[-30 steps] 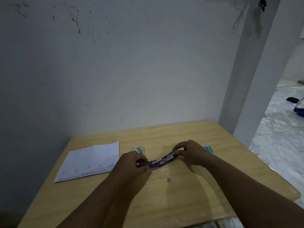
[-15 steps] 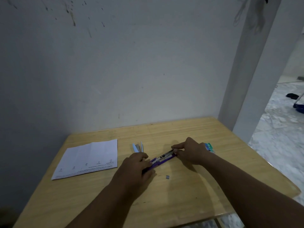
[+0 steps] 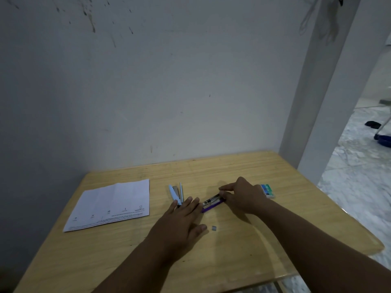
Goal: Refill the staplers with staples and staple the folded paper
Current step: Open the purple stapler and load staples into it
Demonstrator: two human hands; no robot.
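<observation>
A purple stapler (image 3: 212, 204) lies on the wooden table (image 3: 264, 172), its metal staple channel showing. My right hand (image 3: 241, 195) pinches its far end with curled fingers. My left hand (image 3: 182, 220) lies flat with straight fingers, covering the stapler's near end. A light blue stapler (image 3: 176, 193) lies opened just left of my left fingertips. The folded white paper (image 3: 112, 204) rests at the left. A small strip of staples (image 3: 214, 228) sits beside my left thumb.
A green and white staple box (image 3: 267, 190) lies behind my right wrist. The wall runs along the table's far edge, a pillar stands at the back right, and the table's right edge drops to a marble floor.
The opened purple stapler has been folded down flat onto the table. My left hand went from gripping its near end to lying flat with straight fingers over it.
</observation>
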